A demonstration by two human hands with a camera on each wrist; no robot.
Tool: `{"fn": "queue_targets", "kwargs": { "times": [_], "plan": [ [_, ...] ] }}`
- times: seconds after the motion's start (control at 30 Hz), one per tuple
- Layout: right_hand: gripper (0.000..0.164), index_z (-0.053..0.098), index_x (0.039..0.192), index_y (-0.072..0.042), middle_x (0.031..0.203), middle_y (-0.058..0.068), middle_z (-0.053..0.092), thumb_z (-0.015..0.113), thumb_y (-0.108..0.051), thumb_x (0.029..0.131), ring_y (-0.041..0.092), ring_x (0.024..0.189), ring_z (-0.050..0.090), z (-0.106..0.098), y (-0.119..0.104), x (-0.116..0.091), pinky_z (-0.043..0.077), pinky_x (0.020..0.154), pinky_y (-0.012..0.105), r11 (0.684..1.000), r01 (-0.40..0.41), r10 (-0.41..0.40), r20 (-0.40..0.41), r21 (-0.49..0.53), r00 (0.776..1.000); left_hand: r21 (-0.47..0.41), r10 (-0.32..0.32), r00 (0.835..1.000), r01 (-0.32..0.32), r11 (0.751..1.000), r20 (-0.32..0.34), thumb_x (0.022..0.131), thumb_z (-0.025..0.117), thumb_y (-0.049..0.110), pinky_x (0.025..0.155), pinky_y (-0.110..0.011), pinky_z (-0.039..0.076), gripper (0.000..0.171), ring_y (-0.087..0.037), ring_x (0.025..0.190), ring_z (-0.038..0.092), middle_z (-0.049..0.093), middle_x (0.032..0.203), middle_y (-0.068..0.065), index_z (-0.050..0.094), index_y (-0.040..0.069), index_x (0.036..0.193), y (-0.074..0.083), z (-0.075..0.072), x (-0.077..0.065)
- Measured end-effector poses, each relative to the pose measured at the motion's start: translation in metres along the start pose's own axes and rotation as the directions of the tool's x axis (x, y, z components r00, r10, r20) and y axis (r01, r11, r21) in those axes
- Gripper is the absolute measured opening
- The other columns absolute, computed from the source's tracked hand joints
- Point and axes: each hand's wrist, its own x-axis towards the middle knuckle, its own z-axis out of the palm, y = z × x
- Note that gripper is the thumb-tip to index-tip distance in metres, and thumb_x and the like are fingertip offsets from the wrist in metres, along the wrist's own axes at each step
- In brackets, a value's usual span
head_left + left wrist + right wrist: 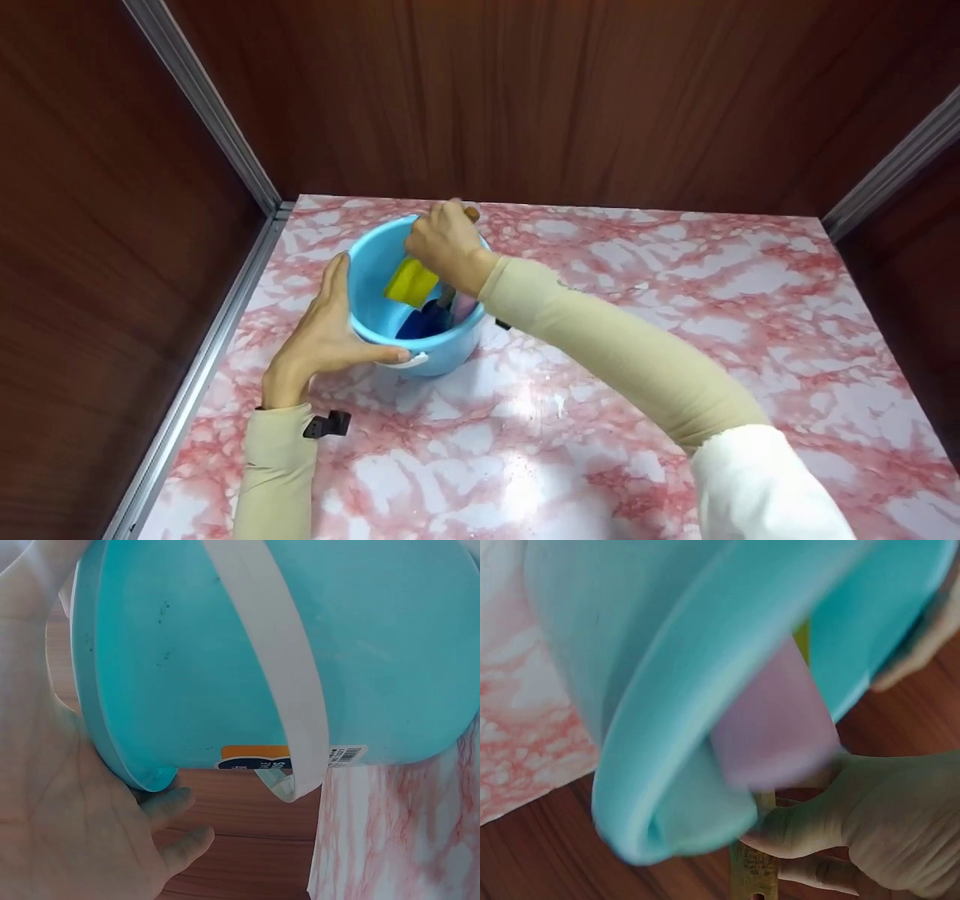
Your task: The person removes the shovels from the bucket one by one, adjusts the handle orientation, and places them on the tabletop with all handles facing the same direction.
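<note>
A light blue bucket [370, 300] stands on the marbled surface, its mouth facing up. My left hand [319, 330] rests against its rim, fingers straight along the left side and thumb stretched across the front. Over the mouth, my right hand [444, 244] grips a wooden handle [754, 866], whose brown end pokes out above the fist. Below that fist, in line with the handle, is a flat yellow piece [412, 283]; their join is hidden. Inside the bucket lie a dark blue item [425, 321] and a pink item [780, 724], both partly covered.
The bucket's white carrying handle [266, 637] hangs down outside. Brown wood-look panels [525, 105] stand behind and at both sides, edged by metal rails [217, 112]. The pink-and-white marbled surface [675, 300] extends to the right and front.
</note>
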Motion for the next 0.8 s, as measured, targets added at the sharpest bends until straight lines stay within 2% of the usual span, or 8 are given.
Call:
{"fn": "queue_targets", "kwargs": {
  "times": [0.2,0.27,0.33,0.37,0.43,0.57,0.63,0.8],
  "plan": [
    [0.010,0.075,0.111,-0.012,0.098,0.005,0.073,0.072,-0.017,0.103,0.024,0.077,0.065,0.003,0.032,-0.016,0.059,0.074,0.033,0.983,-0.042,0.041,0.009,0.181,0.999,-0.025,0.028,1.000,-0.029,0.999,-0.010,0.057,0.102,0.062,0.117,-0.060,0.047,0.147,-0.028,0.144,0.044,0.033,0.163,0.002,0.011,0.032,0.168,-0.001,0.002,0.001],
    [0.013,0.075,0.113,-0.011,0.099,0.006,0.073,0.073,-0.017,0.102,0.025,0.075,0.065,0.006,0.043,-0.021,0.060,0.074,0.033,0.968,-0.057,0.055,0.012,0.244,0.998,-0.037,0.035,0.999,-0.035,0.999,-0.014,0.056,0.103,0.060,0.115,-0.060,0.048,0.146,-0.029,0.142,0.046,0.034,0.161,0.001,0.013,0.032,0.168,0.000,0.002,0.000],
    [0.015,0.075,0.115,-0.010,0.101,0.008,0.075,0.072,-0.017,0.102,0.026,0.076,0.068,0.010,0.053,-0.026,0.062,0.074,0.035,0.941,-0.074,0.072,0.019,0.330,0.997,-0.048,0.037,0.999,-0.038,0.998,-0.014,0.056,0.104,0.058,0.113,-0.060,0.050,0.145,-0.029,0.141,0.047,0.036,0.160,0.000,0.014,0.032,0.167,0.000,0.002,0.000],
    [0.017,0.076,0.117,-0.010,0.104,0.009,0.075,0.072,-0.018,0.103,0.027,0.079,0.069,0.012,0.058,-0.028,0.063,0.076,0.036,0.918,-0.086,0.080,0.030,0.388,0.996,-0.052,0.039,0.999,-0.040,0.998,-0.013,0.057,0.104,0.057,0.112,-0.060,0.051,0.145,-0.029,0.141,0.047,0.036,0.160,0.000,0.014,0.032,0.167,0.000,0.002,0.000],
    [0.023,0.076,0.124,-0.012,0.113,0.009,0.077,0.073,-0.019,0.103,0.028,0.087,0.071,0.016,0.067,-0.032,0.064,0.082,0.039,0.850,-0.107,0.092,0.053,0.516,0.994,-0.058,0.036,0.999,-0.037,0.998,-0.008,0.057,0.104,0.056,0.112,-0.060,0.052,0.144,-0.030,0.142,0.046,0.037,0.159,-0.001,0.014,0.032,0.167,0.001,0.002,0.001],
    [0.030,0.075,0.134,-0.014,0.127,0.009,0.076,0.072,-0.019,0.104,0.029,0.100,0.072,0.025,0.083,-0.041,0.064,0.092,0.044,0.683,-0.136,0.102,0.090,0.718,0.991,-0.066,0.017,1.000,-0.016,0.998,0.007,0.058,0.103,0.057,0.112,-0.061,0.051,0.144,-0.029,0.144,0.045,0.036,0.160,0.000,0.012,0.033,0.167,0.002,0.000,0.002],
    [0.029,0.076,0.133,-0.012,0.126,0.010,0.076,0.070,-0.017,0.105,0.029,0.099,0.071,0.029,0.088,-0.046,0.064,0.092,0.044,0.615,-0.128,0.104,0.081,0.778,0.991,-0.071,0.012,1.000,-0.011,0.997,0.009,0.058,0.104,0.057,0.113,-0.061,0.051,0.145,-0.029,0.145,0.044,0.035,0.161,0.000,0.011,0.034,0.167,0.002,0.000,0.002],
    [0.027,0.077,0.129,-0.009,0.119,0.010,0.075,0.070,-0.011,0.103,0.028,0.096,0.067,0.039,0.099,-0.056,0.065,0.089,0.043,0.483,-0.090,0.101,0.047,0.871,0.994,-0.084,0.023,1.000,-0.023,0.996,0.005,0.057,0.105,0.054,0.111,-0.061,0.052,0.146,-0.030,0.146,0.043,0.034,0.162,0.001,0.011,0.034,0.167,-0.001,0.000,0.001]
  ]
}}
